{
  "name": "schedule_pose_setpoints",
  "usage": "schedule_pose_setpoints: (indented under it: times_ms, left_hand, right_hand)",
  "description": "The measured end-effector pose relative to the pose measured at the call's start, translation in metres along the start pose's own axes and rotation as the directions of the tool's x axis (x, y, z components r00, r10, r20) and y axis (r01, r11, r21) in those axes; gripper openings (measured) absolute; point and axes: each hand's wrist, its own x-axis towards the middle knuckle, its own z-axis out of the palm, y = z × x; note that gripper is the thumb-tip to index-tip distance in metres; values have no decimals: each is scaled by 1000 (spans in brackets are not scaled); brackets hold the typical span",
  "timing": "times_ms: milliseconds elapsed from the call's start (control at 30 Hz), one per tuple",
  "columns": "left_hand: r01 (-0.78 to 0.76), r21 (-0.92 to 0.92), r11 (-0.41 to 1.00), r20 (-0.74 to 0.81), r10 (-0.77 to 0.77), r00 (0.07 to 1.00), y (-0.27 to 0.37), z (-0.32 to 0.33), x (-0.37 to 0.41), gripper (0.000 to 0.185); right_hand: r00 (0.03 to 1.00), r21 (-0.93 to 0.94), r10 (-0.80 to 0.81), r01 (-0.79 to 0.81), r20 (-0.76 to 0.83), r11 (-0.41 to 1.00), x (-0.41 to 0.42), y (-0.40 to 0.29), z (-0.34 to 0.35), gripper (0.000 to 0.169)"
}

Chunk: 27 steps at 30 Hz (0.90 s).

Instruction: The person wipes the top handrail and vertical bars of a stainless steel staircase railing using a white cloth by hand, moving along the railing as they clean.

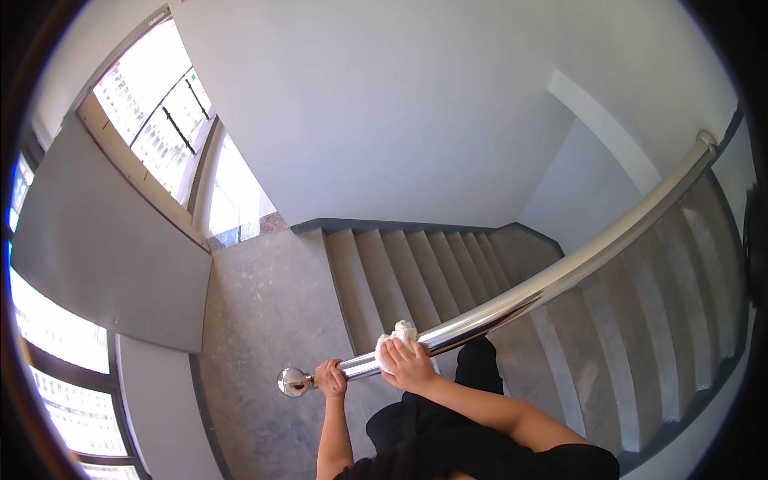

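Note:
A polished metal handrail (522, 295) slopes from the lower middle of the view up to the wall at the right. Its near end carries a shiny ball cap (292, 382). My left hand (330, 378) is wrapped around the rail just beside that ball. Farther along, my right hand (408, 366) presses a crumpled white cloth (403, 332) onto the rail, fingers spread over the cloth. The underside of the cloth and the rail beneath it are hidden by the hand.
Beyond the rail, concrete steps (408, 270) descend beside a pale wall (390, 120). Another flight of steps (606, 348) lies at the right, under the rail. A concrete landing (264, 324) spreads to the left, below a grey door (120, 240) and an opening with a railing (179, 131).

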Motion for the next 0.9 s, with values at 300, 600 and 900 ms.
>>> schedule_pose_setpoints:
  times_ms: [300,600,900]
  left_hand:
    - [-34,6,999,-30,34,999,-12,6,-7,36]
    - [-60,100,993,58,55,997,-17,8,-4,27]
    - [65,-5,998,146,-64,987,-44,-8,-11,35]
  right_hand:
    - [953,-141,-280,295,116,945,17,-72,58,65]
    - [890,-79,-326,367,319,927,35,-92,62,73]
    - [790,173,-363,320,494,932,38,-44,2,97]
